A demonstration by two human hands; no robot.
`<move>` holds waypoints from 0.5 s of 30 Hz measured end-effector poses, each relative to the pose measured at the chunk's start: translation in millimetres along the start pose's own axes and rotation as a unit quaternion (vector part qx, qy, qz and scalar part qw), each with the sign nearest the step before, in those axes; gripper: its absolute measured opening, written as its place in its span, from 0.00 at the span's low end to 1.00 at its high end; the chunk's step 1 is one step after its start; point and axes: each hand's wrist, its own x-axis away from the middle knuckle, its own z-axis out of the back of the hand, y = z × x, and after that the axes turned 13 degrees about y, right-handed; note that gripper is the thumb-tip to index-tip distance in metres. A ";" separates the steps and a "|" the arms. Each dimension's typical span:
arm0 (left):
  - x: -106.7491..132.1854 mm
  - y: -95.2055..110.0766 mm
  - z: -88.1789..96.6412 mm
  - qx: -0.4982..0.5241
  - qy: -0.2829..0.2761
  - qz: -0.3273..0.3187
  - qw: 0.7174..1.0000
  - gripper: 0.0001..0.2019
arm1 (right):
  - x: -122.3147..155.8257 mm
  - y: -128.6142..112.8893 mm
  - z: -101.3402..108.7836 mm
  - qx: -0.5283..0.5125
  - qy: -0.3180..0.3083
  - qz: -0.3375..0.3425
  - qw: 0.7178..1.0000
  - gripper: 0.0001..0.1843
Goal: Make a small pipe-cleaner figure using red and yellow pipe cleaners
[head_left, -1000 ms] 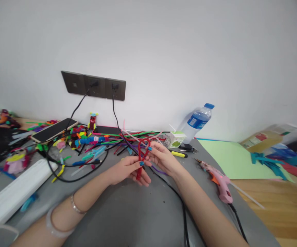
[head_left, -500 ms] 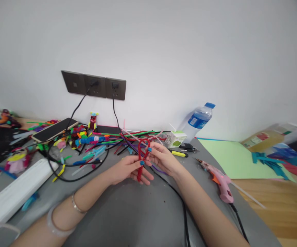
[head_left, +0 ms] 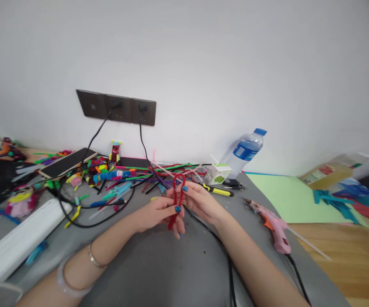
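A red pipe cleaner [head_left: 173, 221], bent into a loop at its top, is held between my two hands above the grey table [head_left: 158, 264]. My left hand [head_left: 158, 212] pinches its lower part, thumb in front and fingers behind. With thumb and forefinger, my right hand [head_left: 200, 202] grips the right side of the loop. The doubled tail of the red piece hangs below my left thumb. Just behind the hands lies a heap of coloured pipe cleaners [head_left: 146, 175].
A pink glue gun [head_left: 278, 234] lies to the right, near green paper [head_left: 277, 200]. A yellow cutter [head_left: 219, 191], a drink carton [head_left: 218, 173] and a water bottle [head_left: 246, 149] are behind. Left are a white power strip [head_left: 24, 236], a phone [head_left: 67, 163] and black cables [head_left: 91, 224].
The red pipe cleaner's tail now slants down to the left, and its loop has narrowed slightly. My left fingers have curled in more behind it.
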 end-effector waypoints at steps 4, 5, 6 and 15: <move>0.4 1.1 2.0 -0.004 0.013 -0.002 1.000 0.16 | -2.1 1.3 0.4 -0.018 0.043 0.031 0.998 0.14; 0.2 1.1 2.8 -0.006 0.017 -0.006 1.000 0.16 | -2.8 1.9 1.0 -0.022 0.052 0.035 0.998 0.14; 0.0 0.9 3.4 -0.011 0.019 -0.008 1.000 0.16 | -3.6 2.6 1.6 -0.027 0.061 0.040 0.997 0.15; -1.5 -3.2 6.4 -0.039 0.026 -0.013 0.999 0.15 | -9.7 3.5 5.7 -0.051 0.140 0.080 0.986 0.19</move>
